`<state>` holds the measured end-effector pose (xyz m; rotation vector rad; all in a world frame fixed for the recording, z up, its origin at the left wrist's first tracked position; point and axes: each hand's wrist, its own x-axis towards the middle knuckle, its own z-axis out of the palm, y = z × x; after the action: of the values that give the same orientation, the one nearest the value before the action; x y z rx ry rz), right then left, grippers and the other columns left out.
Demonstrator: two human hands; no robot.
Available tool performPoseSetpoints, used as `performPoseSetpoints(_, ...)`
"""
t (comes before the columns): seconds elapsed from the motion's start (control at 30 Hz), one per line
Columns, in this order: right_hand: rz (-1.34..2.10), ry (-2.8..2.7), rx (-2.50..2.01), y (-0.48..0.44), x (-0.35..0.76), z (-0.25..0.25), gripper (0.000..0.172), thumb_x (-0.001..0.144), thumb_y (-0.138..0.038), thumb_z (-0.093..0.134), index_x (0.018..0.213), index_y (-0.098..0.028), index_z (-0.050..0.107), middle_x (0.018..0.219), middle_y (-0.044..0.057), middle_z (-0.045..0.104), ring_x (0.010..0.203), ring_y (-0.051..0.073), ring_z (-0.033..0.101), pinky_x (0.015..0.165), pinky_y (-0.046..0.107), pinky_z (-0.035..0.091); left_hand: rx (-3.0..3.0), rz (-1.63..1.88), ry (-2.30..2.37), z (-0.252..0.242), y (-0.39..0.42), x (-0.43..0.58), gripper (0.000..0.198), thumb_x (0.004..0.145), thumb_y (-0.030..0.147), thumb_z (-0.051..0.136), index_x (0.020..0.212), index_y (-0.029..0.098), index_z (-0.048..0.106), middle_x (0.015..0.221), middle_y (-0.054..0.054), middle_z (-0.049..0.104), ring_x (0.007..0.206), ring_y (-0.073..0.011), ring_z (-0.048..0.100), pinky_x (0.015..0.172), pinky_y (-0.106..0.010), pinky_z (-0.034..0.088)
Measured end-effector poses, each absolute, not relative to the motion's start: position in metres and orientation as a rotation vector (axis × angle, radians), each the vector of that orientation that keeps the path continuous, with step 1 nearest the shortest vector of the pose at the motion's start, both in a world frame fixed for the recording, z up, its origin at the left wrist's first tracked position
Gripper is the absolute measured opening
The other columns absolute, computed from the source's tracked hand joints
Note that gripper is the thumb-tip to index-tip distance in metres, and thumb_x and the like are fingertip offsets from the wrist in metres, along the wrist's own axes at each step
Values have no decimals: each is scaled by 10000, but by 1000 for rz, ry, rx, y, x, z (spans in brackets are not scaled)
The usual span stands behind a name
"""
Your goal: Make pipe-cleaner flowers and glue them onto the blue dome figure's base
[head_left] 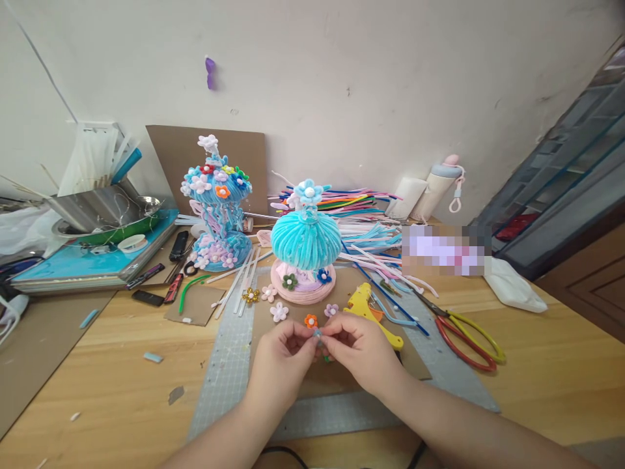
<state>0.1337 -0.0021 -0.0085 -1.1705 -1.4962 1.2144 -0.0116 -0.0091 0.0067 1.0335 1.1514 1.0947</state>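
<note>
Fingertips of both hands meet over the cardboard, pinching a small light-blue piece (318, 335), which looks like a pipe-cleaner flower, mostly covered by fingers. My left hand (288, 358) is closed on its left side, my right hand (359, 352) on its right. Just beyond lie an orange flower (311, 320), a lilac flower (331, 311) and a pale pink flower (279, 312). A bit of green shows under the fingers. Behind stands a turquoise fuzzy dome (306, 240) on a pink coiled base (303, 293), with a dark green flower (290, 281) and a navy flower (324, 276) against it.
A yellow glue gun (361, 303) lies right of my hands, near red-and-yellow-handled scissors (469, 339). Bundled pipe cleaners (342, 202) lie at the back. A finished-looking flowered piece (217, 202) stands left, beside a metal bowl (97, 212). A cutting mat (219, 391) lies beneath the cardboard.
</note>
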Motion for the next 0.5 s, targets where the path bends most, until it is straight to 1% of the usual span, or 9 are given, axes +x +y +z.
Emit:
performPoseSetpoints(0.13, 1134, -1549, -1124, -3, 134, -6, 112, 745, -125, 558, 676, -183, 623, 684, 4, 606, 615, 126, 565, 566, 242, 479, 971, 1079, 1160, 8, -8, -11, 196, 590, 258, 741, 635, 154, 581, 553, 6, 652, 539, -138, 622, 547, -241, 495)
performPoseSetpoints(0.23, 1114, -1550, -1106, -4, 133, -5, 117, 746, -124, 555, 676, -184, 626, 687, 4, 607, 620, 126, 566, 568, 243, 482, 946, 1078, 1159, 9, -8, -11, 233, 563, 265, 766, 625, 150, 574, 533, 3, 645, 524, -134, 611, 534, -238, 487)
performPoseSetpoints(0.33, 1228, -1460, -1107, -3, 131, -4, 57, 763, -207, 592, 716, -182, 612, 704, 4, 607, 619, 131, 587, 562, 253, 491, 925, 1069, 1117, 11, -7, -13, 262, 568, 284, 780, 635, 147, 567, 557, -11, 654, 549, -140, 620, 546, -240, 488)
performPoseSetpoints(0.37, 1291, -1422, -1091, -2, 131, -2, 72, 770, -250, 601, 750, -181, 609, 701, 3, 608, 613, 133, 593, 562, 260, 496, 919, 1065, 1094, 12, -6, -14, 266, 583, 295, 778, 651, 145, 569, 572, -16, 658, 563, -141, 622, 553, -241, 489)
performPoseSetpoints(0.43, 1391, -1370, -1056, 0, 132, 4, 171, 787, -334, 594, 851, -176, 603, 679, 2, 611, 593, 136, 599, 560, 273, 501, 897, 1064, 1047, 14, -5, -16, 270, 616, 311, 767, 714, 140, 582, 608, -13, 656, 580, -132, 613, 564, -241, 490)
performPoseSetpoints(0.5, 1380, -1366, -1077, 2, 139, 14, 270, 810, -395, 557, 953, -169, 591, 696, 13, 628, 576, 137, 600, 546, 275, 497, 868, 1071, 1008, 16, -5, -19, 286, 649, 310, 752, 823, 140, 602, 650, -5, 649, 589, -116, 592, 564, -234, 487)
